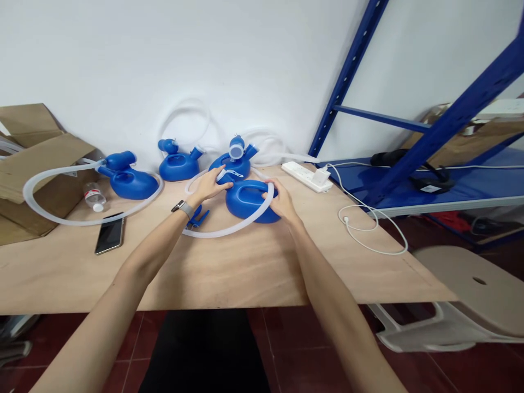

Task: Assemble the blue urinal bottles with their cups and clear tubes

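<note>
A blue plastic urinal bottle [245, 203] with a moulded handle lies in front of me on the wooden table. My left hand [209, 184] is closed around its neck end, where a white strap [230, 173] shows; the exact grip is partly hidden. At its other end, my right hand [282, 201] grips the body beside a translucent hose [249, 219], which curves across the bottle's front toward the left. Below my left hand lies a small blue forked clip [198, 219]. Just behind stands another blue bottle [235, 159] with a round cap.
Two more blue bottles with hoses [133, 184] stand along the wall to the left. A cardboard box [45, 180], a clear water bottle [95, 197] and a phone [109, 234] are at left. At right are a power strip [303, 176], a white cable, blue shelving and a stool [470, 278].
</note>
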`<state>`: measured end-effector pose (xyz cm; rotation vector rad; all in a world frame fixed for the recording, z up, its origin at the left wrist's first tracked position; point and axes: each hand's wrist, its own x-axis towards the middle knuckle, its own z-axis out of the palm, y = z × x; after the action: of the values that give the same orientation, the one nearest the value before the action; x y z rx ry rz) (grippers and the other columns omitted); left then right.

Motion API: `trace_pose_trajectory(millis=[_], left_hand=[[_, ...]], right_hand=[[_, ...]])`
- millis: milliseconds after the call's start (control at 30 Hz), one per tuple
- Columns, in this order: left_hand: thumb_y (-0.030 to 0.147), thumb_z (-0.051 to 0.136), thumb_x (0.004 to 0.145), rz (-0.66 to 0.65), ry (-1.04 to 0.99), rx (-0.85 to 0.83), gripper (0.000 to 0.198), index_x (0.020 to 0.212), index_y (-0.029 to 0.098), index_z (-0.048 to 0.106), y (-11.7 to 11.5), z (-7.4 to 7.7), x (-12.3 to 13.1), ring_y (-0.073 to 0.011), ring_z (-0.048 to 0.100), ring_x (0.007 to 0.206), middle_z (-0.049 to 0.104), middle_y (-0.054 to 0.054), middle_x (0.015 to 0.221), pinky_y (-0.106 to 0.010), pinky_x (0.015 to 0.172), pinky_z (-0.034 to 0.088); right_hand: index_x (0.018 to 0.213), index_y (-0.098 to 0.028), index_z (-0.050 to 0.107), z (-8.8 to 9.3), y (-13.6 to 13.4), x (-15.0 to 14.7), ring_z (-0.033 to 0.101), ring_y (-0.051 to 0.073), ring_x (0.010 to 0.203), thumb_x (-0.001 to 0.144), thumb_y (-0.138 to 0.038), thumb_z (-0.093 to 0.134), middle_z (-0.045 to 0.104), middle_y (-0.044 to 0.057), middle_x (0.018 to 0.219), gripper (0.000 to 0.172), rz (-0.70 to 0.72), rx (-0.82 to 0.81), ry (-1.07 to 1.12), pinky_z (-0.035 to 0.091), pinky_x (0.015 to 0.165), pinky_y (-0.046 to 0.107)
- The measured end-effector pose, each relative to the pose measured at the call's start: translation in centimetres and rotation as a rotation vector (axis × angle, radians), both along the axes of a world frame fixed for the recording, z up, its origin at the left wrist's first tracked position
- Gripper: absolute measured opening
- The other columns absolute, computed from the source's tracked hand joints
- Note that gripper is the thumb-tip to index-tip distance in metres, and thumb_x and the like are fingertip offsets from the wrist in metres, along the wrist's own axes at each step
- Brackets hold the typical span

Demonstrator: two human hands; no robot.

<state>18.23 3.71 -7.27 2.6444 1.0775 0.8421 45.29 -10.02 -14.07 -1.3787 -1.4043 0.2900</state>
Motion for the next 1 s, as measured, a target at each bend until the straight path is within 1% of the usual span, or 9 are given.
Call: trace_pose_trajectory(millis=[167, 333, 500, 567, 633, 700, 767, 833, 1000], left_hand=[[0.050, 0.072, 0.099, 0.056, -0.129, -0.024, 0.076, 0.164, 0.020, 0.050, -1.7, -1.0, 1.0, -0.0343, 0.060, 0.144, 0.062, -0.017, 0.157, -0.046, 0.123, 0.044], [0.049, 0.065, 0.103, 0.033, -0.204, 0.006, 0.071, 0.164, 0.018, 0.050, -2.2, -1.9, 1.1, -0.0319, 0.059, 0.145, 0.060, -0.018, 0.157, -0.044, 0.125, 0.044], [0.054, 0.068, 0.100, -0.005, -0.039, -0.005, 0.079, 0.167, 0.017, 0.046, -2.3, 0.0, -0.1, -0.0355, 0.061, 0.141, 0.062, -0.020, 0.155, -0.049, 0.121, 0.046], [0.058, 0.071, 0.097, -0.029, 0.081, 0.027, 0.084, 0.168, 0.021, 0.045, -2.6, 1.3, -0.2, -0.0387, 0.055, 0.147, 0.059, -0.019, 0.158, -0.056, 0.125, 0.040], [0.061, 0.070, 0.097, -0.089, 0.173, 0.072, 0.074, 0.162, 0.029, 0.054, -2.9, 2.5, 0.1, -0.0401, 0.045, 0.156, 0.054, -0.015, 0.165, -0.063, 0.130, 0.029], [0.061, 0.059, 0.104, -0.141, 0.196, 0.071, 0.051, 0.142, 0.030, 0.072, -3.2, 3.3, 1.0, -0.0381, 0.050, 0.151, 0.060, -0.012, 0.160, -0.061, 0.128, 0.030], [0.056, 0.049, 0.109, -0.152, 0.184, 0.045, 0.045, 0.121, 0.026, 0.080, -3.4, 3.5, 1.8, -0.0342, 0.065, 0.130, 0.073, -0.012, 0.136, -0.053, 0.116, 0.042], [0.047, 0.048, 0.110, -0.136, 0.168, 0.058, 0.041, 0.112, 0.023, 0.080, -3.4, 3.3, 2.3, -0.0323, 0.069, 0.113, 0.077, -0.011, 0.115, -0.049, 0.104, 0.046], [0.037, 0.043, 0.111, -0.133, 0.099, 0.071, 0.037, 0.120, 0.022, 0.076, -3.4, 2.4, 2.1, -0.0321, 0.065, 0.115, 0.075, -0.011, 0.122, -0.048, 0.101, 0.041]], right_hand=[[0.126, -0.028, 0.067, 0.7, -0.5, -0.9, 0.072, 0.036, 0.109, 0.081, -0.033, 0.062, 0.077, 0.007, 0.126, 0.045, -0.065, -0.032, -0.054, 0.056, 0.101, 0.054], [0.124, -0.030, 0.067, 1.2, -0.8, -1.7, 0.071, 0.038, 0.109, 0.083, -0.030, 0.060, 0.078, 0.008, 0.121, 0.042, -0.132, -0.060, -0.091, 0.057, 0.098, 0.056], [0.123, -0.028, 0.067, 1.1, -1.0, -1.7, 0.070, 0.038, 0.113, 0.083, -0.032, 0.060, 0.077, 0.010, 0.123, 0.041, -0.113, -0.052, -0.085, 0.056, 0.102, 0.059], [0.124, -0.028, 0.067, 0.9, -1.1, -1.7, 0.070, 0.038, 0.113, 0.083, -0.032, 0.060, 0.076, 0.010, 0.123, 0.042, -0.112, -0.036, -0.098, 0.056, 0.103, 0.060], [0.125, -0.028, 0.067, 0.8, -1.1, -1.6, 0.070, 0.037, 0.114, 0.083, -0.031, 0.059, 0.076, 0.010, 0.123, 0.043, -0.112, -0.022, -0.111, 0.055, 0.105, 0.060], [0.125, -0.028, 0.067, 0.6, -1.1, -1.5, 0.070, 0.036, 0.115, 0.083, -0.030, 0.059, 0.076, 0.010, 0.124, 0.043, -0.103, -0.009, -0.118, 0.055, 0.107, 0.059], [0.125, -0.029, 0.066, 0.5, -1.1, -1.4, 0.070, 0.036, 0.116, 0.083, -0.029, 0.058, 0.076, 0.009, 0.125, 0.043, -0.101, 0.003, -0.116, 0.055, 0.107, 0.058], [0.124, -0.029, 0.066, 0.6, -1.2, -1.4, 0.070, 0.035, 0.116, 0.083, -0.029, 0.058, 0.076, 0.009, 0.125, 0.042, -0.101, 0.012, -0.124, 0.056, 0.106, 0.057], [0.115, -0.027, 0.067, 1.8, -2.2, -2.2, 0.072, 0.037, 0.105, 0.088, -0.050, 0.071, 0.078, 0.011, 0.112, 0.036, -0.146, 0.003, -0.219, 0.056, 0.101, 0.056]])
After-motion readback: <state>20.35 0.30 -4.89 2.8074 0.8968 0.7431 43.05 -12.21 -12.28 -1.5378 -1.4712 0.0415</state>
